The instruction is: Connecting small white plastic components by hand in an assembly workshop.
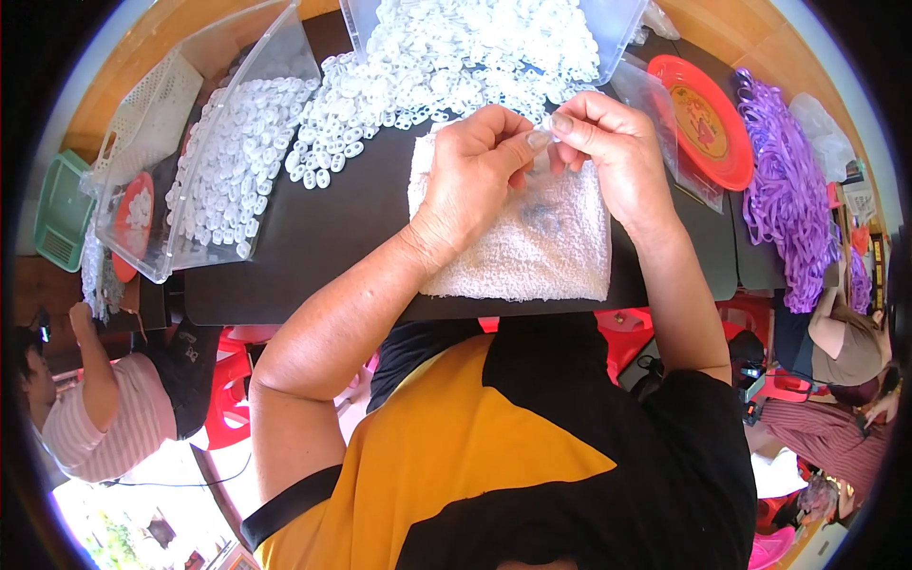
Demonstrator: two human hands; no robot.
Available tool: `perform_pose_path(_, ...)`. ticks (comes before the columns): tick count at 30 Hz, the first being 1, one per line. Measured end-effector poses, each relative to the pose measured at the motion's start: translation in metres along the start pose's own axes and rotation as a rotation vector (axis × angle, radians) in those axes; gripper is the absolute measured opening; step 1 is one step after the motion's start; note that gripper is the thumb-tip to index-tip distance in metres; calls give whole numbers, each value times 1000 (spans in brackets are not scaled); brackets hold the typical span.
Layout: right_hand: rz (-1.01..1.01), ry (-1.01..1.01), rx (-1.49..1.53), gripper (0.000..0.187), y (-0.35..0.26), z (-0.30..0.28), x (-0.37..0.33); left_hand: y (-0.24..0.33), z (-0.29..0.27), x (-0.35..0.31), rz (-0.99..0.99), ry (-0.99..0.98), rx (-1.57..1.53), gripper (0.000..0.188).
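Note:
My left hand (480,166) and my right hand (616,157) meet above a folded white towel (518,261) on the dark table. Thumb and fingers of both are pinched together around a small white plastic piece (548,124), mostly covered by the fingertips. Just beyond my hands spreads a heap of small oval white plastic pieces with holes (328,142). It spills from a clear plastic bin (613,43) lying at the far side.
Left of me, a clear bin (163,256) holds more clear-white pieces. Beyond it are a white basket (157,114) and a green basket (65,214). On the right lie a red plate (731,161) and purple straps (779,190). Co-workers (114,399) sit on both sides.

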State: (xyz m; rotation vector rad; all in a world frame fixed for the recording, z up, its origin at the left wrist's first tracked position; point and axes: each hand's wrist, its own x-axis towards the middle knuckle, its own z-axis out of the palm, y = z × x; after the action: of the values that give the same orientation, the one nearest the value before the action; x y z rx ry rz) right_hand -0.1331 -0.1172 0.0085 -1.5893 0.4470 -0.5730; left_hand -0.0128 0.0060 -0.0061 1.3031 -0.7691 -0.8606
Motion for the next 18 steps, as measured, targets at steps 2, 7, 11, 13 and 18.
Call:
perform_pose_path(2, -5, 5, -5, 16, 1, 1, -1, 0, 1, -1, 15, 1, 8, 13)
perform_pose_path(7, -38, 6, 53, 15, 5, 9, -2, -1, 2, -3, 36, 20, -10, 12)
perform_pose_path(11, -55, -15, 67, 14, 7, 11, -3, -2, -1, -1, 11, 17, -35, 11)
perform_pose_path(13, -43, -14, 93, 14, 5, 11, -3, -1, -1, 0, 7, 12, -41, 11)
perform_pose_path(18, -2, -7, 73, 20, -1, 3, -3, 1, 1, 2, -11, -7, -70, 12)
